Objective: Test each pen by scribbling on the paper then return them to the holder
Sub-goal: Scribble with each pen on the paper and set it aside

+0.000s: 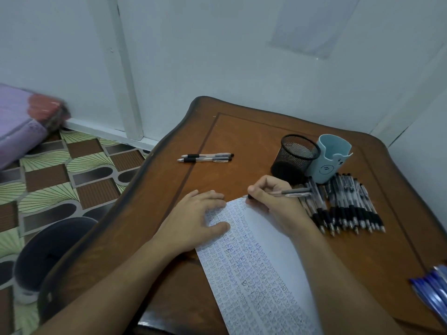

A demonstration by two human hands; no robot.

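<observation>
1. Wood first: the brown table [242, 146] carries both hands, and its curved left edge runs just outside the left forearm.
2. Left hand [196, 218] lies flat with straight, spread fingers. The thumb presses the left margin of the paper [261, 274], the fingertips sit at its upper edge, and the palm rests on the wood.
3. Right hand [273, 201] is curled round a pen [292, 192]. The tip is down at the sheet's far corner, and the barrel points away to the right of the knuckles.
4. The hands are apart, with the top strip of the sheet between them. The paper runs back between the forearms, thick with small scribbles on the left-hand side and white along the right forearm.
5. Just right of the right hand lies a pile of black-grip pens [346, 206], side by side, tips toward the near edge. The held pen's back end reaches over the pile's left side.
6. Just beyond the right knuckles the black mesh holder [295, 155] stands upright. The light blue holder [331, 160] touches its right side.
7. Well beyond the left fingertips, two pens [205, 157] lie side by side near the table's left edge, and a stretch of wood separates them from the hand.
8. Far right of the right forearm, blue pens [433, 293] sit at the table's edge, cut off by the frame.
9. The wall [242, 56] closes in right behind the holders. Left of the left arm, past the table edge, a dark round stool or bin [48, 250] sits on the floor; I cannot tell which.
</observation>
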